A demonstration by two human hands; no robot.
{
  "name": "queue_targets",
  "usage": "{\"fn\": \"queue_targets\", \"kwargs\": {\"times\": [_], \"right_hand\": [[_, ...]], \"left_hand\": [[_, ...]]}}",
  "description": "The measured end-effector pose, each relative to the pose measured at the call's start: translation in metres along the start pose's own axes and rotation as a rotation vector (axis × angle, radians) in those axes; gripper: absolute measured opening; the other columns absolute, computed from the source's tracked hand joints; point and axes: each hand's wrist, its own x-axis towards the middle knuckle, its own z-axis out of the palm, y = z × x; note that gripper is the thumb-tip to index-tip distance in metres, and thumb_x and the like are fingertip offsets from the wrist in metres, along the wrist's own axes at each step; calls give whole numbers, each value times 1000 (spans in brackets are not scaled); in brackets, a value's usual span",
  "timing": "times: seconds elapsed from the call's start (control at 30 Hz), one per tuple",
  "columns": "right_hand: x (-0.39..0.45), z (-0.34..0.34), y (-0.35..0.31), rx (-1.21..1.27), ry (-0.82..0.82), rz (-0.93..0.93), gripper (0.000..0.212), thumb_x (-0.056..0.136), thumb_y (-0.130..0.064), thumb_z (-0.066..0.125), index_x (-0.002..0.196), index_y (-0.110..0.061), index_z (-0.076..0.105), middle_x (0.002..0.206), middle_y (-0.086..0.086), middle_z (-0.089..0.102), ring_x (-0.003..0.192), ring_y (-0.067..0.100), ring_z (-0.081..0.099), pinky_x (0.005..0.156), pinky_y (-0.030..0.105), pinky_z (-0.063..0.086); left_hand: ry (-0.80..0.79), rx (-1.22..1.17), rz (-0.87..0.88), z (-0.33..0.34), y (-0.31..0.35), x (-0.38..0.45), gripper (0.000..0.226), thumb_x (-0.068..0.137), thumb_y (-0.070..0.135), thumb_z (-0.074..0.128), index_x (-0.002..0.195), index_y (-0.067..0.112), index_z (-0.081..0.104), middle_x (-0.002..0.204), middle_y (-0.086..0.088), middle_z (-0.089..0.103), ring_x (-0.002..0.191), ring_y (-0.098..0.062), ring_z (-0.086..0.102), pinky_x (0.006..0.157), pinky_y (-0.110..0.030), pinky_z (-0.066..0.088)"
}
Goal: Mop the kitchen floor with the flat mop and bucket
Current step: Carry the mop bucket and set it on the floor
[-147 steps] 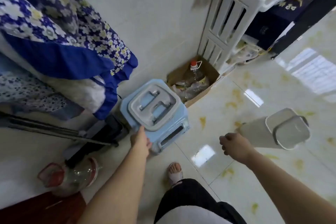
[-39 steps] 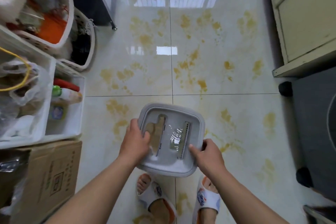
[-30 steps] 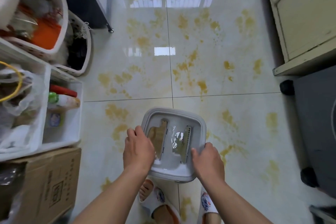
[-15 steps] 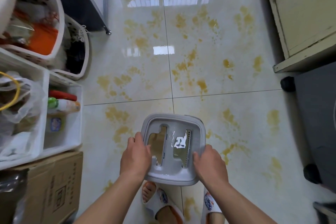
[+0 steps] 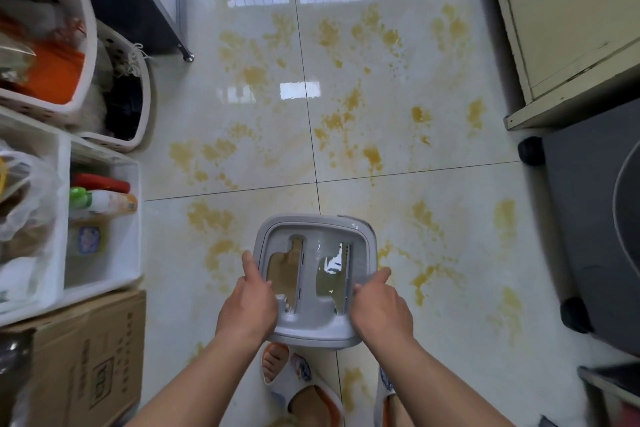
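Water glints in the slots of the grey bucket (image 5: 313, 282), gripped at both sides by the left hand (image 5: 247, 305) and right hand (image 5: 381, 308) just above the person's feet. A tilt or slipping grip could spill it across the glossy floor (image 5: 398, 135), leaving it slick underfoot.

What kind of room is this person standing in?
Probably a home kitchen or storage corner. The glossy tiled floor has yellowish stains, white baskets hold bottles and bags, and both hands hold a grey mop bucket with water inside.
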Motion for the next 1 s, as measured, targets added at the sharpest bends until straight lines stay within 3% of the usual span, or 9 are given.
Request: {"fn": "queue_targets", "kwargs": {"times": [0.1, 0.33, 0.5, 0.57, 0.6, 0.67, 0.8, 0.9, 1.0], "right_hand": [[7, 6, -4, -3, -55, 58, 48, 106, -33, 40, 144, -4, 33, 134, 14, 62, 123, 36, 55, 83, 41, 42], [20, -10, -17, -21, -220, 176, 55, 100, -30, 49, 147, -7, 33, 143, 15, 55, 130, 36, 52, 101, 42, 44], [16, -23, -13, 1, -69, -10, 80, 104, -39, 43, 163, -11, -4, 154, 16, 42, 135, 38, 49, 103, 47, 44], [12, -17, -10, -50, -16, -116, 85, 105, -36, 43, 162, -14, -16, 137, 13, 56, 119, 33, 59, 93, 45, 48], [11, -13, -8, -92, 7, -147, 88, 104, -29, 44, 160, -12, -21, 113, 9, 65, 99, 29, 64, 84, 42, 49], [13, -7, -7, -174, 77, -169, 93, 99, -15, 46, 157, -6, -27, 73, -1, 56, 64, 20, 55, 70, 38, 44], [17, -3, -7, -213, 76, -186, 89, 101, -14, 45, 158, -2, -22, 72, 0, 54, 64, 23, 52, 69, 37, 40], [17, -18, -5, -263, -27, -199, 81, 105, -18, 44, 161, -3, -13, 109, 13, 69, 93, 32, 66, 75, 38, 45], [4, -51, 7, -222, -253, -170, 62, 106, -28, 45, 160, -10, 19, 139, 19, 59, 122, 36, 60, 89, 39, 46]], "left_hand": [[-7, 20, -15, 2, 2, 1, 68, 107, 32, 32, 158, 27, -13, 146, -16, 52, 118, -38, 60, 85, -43, 44], [-108, 100, -49, -6, 9, 8, 83, 104, 28, 40, 158, 20, -23, 150, -16, 49, 119, -36, 59, 88, -45, 45], [-30, 105, 134, -14, 13, -2, 98, 100, 52, 48, 157, 27, -27, 170, -4, -15, 155, -33, 15, 116, -50, 34], [-60, 123, 255, -2, 8, -4, 113, 93, 64, 53, 152, 28, -37, 161, 3, -40, 158, -27, -5, 121, -46, 28], [-67, 143, 288, 3, 4, -3, 120, 90, 68, 55, 148, 29, -43, 154, 5, -51, 158, -26, -8, 120, -45, 30], [-62, 196, 323, 8, -3, 4, 126, 86, 73, 55, 139, 32, -52, 144, 7, -61, 158, -27, -5, 116, -46, 36], [-123, 262, 245, 4, -2, 13, 128, 82, 79, 54, 131, 39, -57, 151, 3, -54, 157, -31, 10, 112, -49, 40], [-133, 317, 131, -5, 16, 4, 121, 89, 68, 57, 145, 36, -46, 166, -8, -29, 156, -33, 11, 112, -52, 38], [-86, 291, 115, -13, 31, -32, 93, 101, 49, 48, 161, 21, -17, 170, -9, -18, 157, -34, 5, 118, -52, 31]]}}
